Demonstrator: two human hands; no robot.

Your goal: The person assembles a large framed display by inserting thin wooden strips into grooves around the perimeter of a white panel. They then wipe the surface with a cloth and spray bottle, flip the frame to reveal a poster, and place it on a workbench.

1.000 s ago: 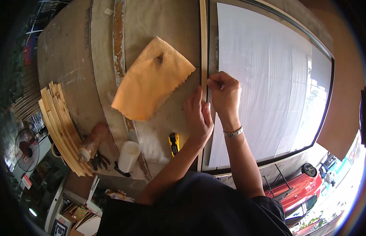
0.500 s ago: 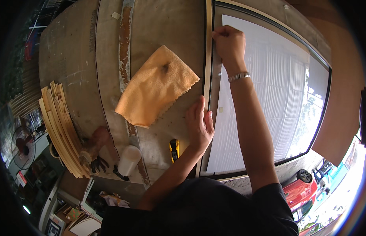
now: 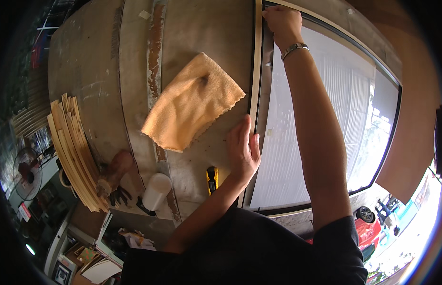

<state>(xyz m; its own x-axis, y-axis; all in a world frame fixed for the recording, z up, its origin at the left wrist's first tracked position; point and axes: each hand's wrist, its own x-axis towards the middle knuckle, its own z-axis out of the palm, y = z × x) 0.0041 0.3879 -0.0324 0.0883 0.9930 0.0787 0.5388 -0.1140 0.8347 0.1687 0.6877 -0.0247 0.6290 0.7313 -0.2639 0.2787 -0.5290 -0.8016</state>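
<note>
Both hands (image 3: 243, 151) (image 3: 281, 20) press the wooden strip's (image 3: 255, 57) edge.

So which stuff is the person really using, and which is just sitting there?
Using: left hand flat beside the wooden strip; right hand at the strip's far end; framed panel.
Just sitting: orange cloth, yellow cutter, white cup, brush, stacked wood strips.

You have an orange-yellow cloth (image 3: 192, 102) with one dark spot on the grey-brown worktop (image 3: 88, 71), which carries a rust-brown stripe. The framed panel (image 3: 325, 109) is pale white with fine ribbing, edged in black, with a tan wooden strip (image 3: 255, 57) along it. Your wristband (image 3: 294, 48) is silver, your shirt black. The utility knife (image 3: 212, 179) is yellow and black, the cup (image 3: 156, 189) white, the stacked wooden strips (image 3: 71, 147) pale yellow.
</note>
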